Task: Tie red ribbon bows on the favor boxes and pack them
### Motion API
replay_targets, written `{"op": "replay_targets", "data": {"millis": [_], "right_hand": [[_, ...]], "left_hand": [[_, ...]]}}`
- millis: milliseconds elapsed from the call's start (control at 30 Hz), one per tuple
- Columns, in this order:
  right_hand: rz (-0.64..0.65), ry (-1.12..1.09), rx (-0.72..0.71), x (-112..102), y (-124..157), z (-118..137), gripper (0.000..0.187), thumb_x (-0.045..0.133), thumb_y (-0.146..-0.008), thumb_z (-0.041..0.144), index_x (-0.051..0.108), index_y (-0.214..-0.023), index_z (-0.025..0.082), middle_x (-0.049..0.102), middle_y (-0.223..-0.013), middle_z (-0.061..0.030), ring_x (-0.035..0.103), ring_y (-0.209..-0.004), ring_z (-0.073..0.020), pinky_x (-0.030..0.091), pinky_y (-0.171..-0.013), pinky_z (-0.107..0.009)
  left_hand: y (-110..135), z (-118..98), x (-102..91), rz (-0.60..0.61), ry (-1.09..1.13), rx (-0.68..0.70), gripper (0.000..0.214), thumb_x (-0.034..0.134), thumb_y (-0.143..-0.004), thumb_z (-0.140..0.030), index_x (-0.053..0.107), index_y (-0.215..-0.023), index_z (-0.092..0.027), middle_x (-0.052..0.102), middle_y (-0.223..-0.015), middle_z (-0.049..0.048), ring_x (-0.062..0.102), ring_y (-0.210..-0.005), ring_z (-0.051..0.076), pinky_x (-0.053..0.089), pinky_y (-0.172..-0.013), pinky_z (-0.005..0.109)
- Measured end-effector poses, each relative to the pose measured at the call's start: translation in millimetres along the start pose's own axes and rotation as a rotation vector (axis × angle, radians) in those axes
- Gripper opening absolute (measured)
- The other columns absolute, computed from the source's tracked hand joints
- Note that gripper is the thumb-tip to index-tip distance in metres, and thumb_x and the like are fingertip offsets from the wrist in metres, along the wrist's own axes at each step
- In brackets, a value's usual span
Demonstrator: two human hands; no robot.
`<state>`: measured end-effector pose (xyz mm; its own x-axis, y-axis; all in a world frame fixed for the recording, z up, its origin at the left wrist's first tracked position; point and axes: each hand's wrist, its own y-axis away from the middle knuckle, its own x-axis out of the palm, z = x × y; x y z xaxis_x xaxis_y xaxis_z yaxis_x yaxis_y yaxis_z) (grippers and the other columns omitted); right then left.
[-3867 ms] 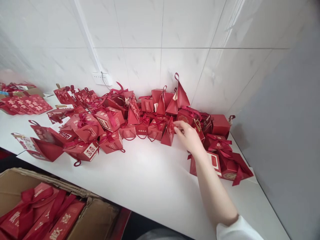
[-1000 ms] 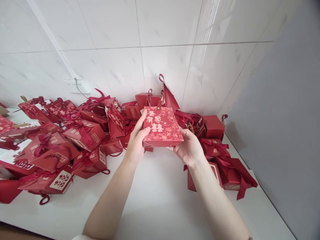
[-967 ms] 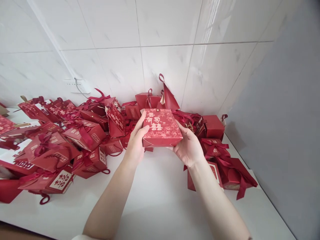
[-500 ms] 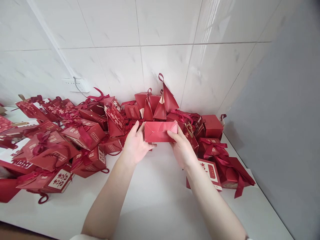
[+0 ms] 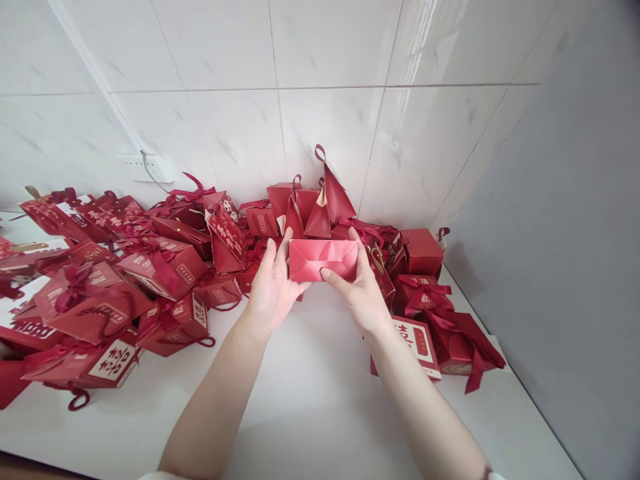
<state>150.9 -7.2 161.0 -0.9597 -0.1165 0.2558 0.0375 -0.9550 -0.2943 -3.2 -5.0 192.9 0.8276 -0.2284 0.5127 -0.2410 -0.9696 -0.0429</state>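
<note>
A red paper gift box (image 5: 330, 252) is held up between my two hands above the white table, a folded face with crossing creases turned toward me. My left hand (image 5: 274, 287) supports its left side, the thumb raised off it and some fingers hidden behind or beneath. On the other side, my right hand (image 5: 361, 287) grips the right end, its thumb lying over the lower edge of the creased face. Just behind the box stand red pointed boxes (image 5: 336, 197) with ribbon loops on top.
Many red gift boxes with ribbons (image 5: 160, 263) are heaped to the left. More lie at the right, among them a box with a cream label (image 5: 415, 343) and a ribboned box (image 5: 453, 343). A tiled wall (image 5: 330, 133) rises behind the white table (image 5: 305, 400), and a grey panel (image 5: 565, 233) borders the right.
The right thumb has slid left along the lower edge of the box. The left fingers show more upright beside it. The box itself has barely shifted.
</note>
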Motion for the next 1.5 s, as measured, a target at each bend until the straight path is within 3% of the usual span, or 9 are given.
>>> {"op": "replay_targets", "data": {"millis": [133, 367, 600, 800, 933, 1133, 1233, 1367, 1500], "right_hand": [[0.002, 0.015, -0.025, 0.7, -2.7, -5.9, 0.090, 0.071, -0.083, 0.029, 0.017, -0.155, 0.032, 0.053, -0.143, -0.0044, 0.055, -0.129, -0.0207, 0.040, -0.114, -0.042], [-0.023, 0.083, -0.065, 4.2, -1.6, -9.9, 0.080, 0.072, -0.081, 0.029, 0.029, -0.148, 0.031, 0.058, -0.131, -0.0049, 0.060, -0.118, -0.0219, 0.046, -0.107, -0.043], [-0.068, 0.173, -0.093, 5.2, -0.4, -12.3, 0.062, 0.078, -0.074, 0.030, 0.044, -0.126, 0.027, 0.061, -0.121, -0.0053, 0.062, -0.106, -0.0217, 0.051, -0.097, -0.039], [-0.144, 0.271, -0.102, 6.3, 0.8, -12.1, 0.053, 0.076, -0.076, 0.044, 0.047, -0.118, 0.028, 0.064, -0.118, -0.0041, 0.065, -0.103, -0.0228, 0.053, -0.092, -0.038], [-0.155, 0.392, -0.120, 5.5, 4.0, -6.3, 0.050, 0.072, -0.080, 0.043, 0.046, -0.120, 0.028, 0.063, -0.121, -0.0051, 0.065, -0.106, -0.0241, 0.054, -0.094, -0.039], [-0.068, 0.751, -0.486, 0.8, 6.6, -0.9, 0.042, 0.055, -0.095, 0.027, 0.049, -0.136, 0.034, 0.037, -0.156, -0.0026, 0.032, -0.146, -0.0275, 0.035, -0.117, -0.051], [0.107, 0.858, -0.604, -3.4, 4.4, -2.4, 0.052, 0.043, -0.099, 0.017, 0.041, -0.146, 0.039, 0.023, -0.162, 0.0035, 0.026, -0.149, -0.0245, 0.029, -0.121, -0.053], [0.252, 0.874, -0.699, -4.6, 5.0, -0.6, 0.065, 0.043, -0.099, 0.016, 0.020, -0.154, 0.042, 0.023, -0.163, 0.0038, 0.024, -0.150, -0.0238, 0.028, -0.121, -0.054], [0.108, 0.714, -0.686, 0.6, 12.2, 9.3, 0.081, 0.061, -0.092, 0.040, 0.011, -0.156, 0.040, 0.009, -0.166, 0.0029, 0.013, -0.152, -0.0299, 0.023, -0.122, -0.056]], "left_hand": [[-0.6, -2.7, -0.1, 0.007, -0.017, 0.032, 0.057, 0.035, -0.094, -0.065, 0.044, -0.144, -0.039, 0.031, -0.160, -0.0058, 0.027, -0.148, 0.029, 0.029, -0.118, 0.055], [-1.8, -7.1, -1.5, -0.083, -0.047, 0.013, 0.046, 0.039, -0.095, -0.059, 0.056, -0.126, -0.029, 0.054, -0.138, 0.0064, 0.054, -0.125, 0.031, 0.048, -0.099, 0.058], [-0.7, -10.2, -4.7, -0.114, -0.147, 0.016, 0.039, 0.047, -0.092, -0.056, 0.058, -0.118, -0.029, 0.056, -0.131, 0.0050, 0.059, -0.115, 0.029, 0.058, -0.085, 0.052], [1.5, -5.5, -2.2, -0.154, -0.249, 0.067, 0.033, 0.059, -0.087, -0.052, 0.056, -0.110, -0.029, 0.058, -0.127, 0.0012, 0.060, -0.113, 0.027, 0.059, -0.084, 0.047], [1.2, -2.9, 1.1, -0.119, -0.229, 0.055, 0.036, 0.055, -0.089, -0.048, 0.056, -0.121, -0.032, 0.055, -0.138, 0.0009, 0.055, -0.124, 0.029, 0.054, -0.094, 0.051], [-3.9, 1.6, -5.0, -0.146, -0.454, 0.066, 0.053, 0.062, -0.088, -0.044, 0.051, -0.139, -0.039, 0.049, -0.148, -0.0014, 0.043, -0.138, 0.029, 0.038, -0.112, 0.048], [-4.8, 1.5, -14.1, -0.062, -0.528, 0.025, 0.056, 0.059, -0.087, -0.057, 0.053, -0.138, -0.034, 0.050, -0.147, 0.0056, 0.049, -0.131, 0.034, 0.048, -0.101, 0.048], [-5.6, 1.3, -21.8, 0.052, -0.504, -0.033, 0.065, 0.060, -0.087, -0.057, 0.039, -0.146, -0.039, 0.046, -0.149, 0.0077, 0.054, -0.125, 0.033, 0.055, -0.088, 0.044], [-7.9, 4.4, -22.5, 0.126, -0.428, -0.039, 0.074, 0.067, -0.084, -0.050, 0.032, -0.148, -0.040, 0.055, -0.136, 0.0079, 0.061, -0.114, 0.029, 0.055, -0.086, 0.042]]}}
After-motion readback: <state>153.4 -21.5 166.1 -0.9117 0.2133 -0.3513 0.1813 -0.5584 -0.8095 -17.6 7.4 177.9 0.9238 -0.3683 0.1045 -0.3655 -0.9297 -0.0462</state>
